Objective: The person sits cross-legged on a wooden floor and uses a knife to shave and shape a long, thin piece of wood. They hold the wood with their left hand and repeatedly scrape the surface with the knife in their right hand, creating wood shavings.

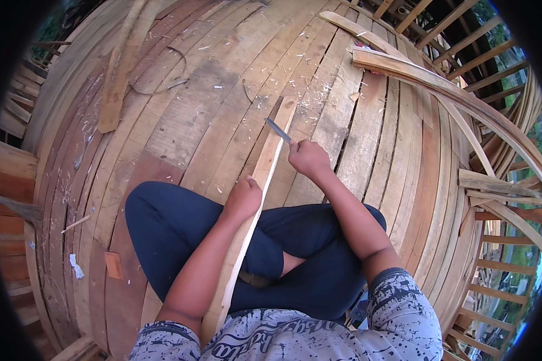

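A long pale wooden strip slants from beside my body, over my crossed legs, to the plank floor ahead. My left hand is closed around the strip near its middle, above my lap. In my closed right hand is a knife with a narrow grey blade. Its handle is hidden in the fist. The blade points forward and left, lying across the strip's far part; whether it touches the wood I cannot tell.
Wood shavings litter the plank floor. A board lies ahead on the left, and long curved timbers stretch along the right. A small wood block and white scrap lie at left. Slatted framing borders the right side.
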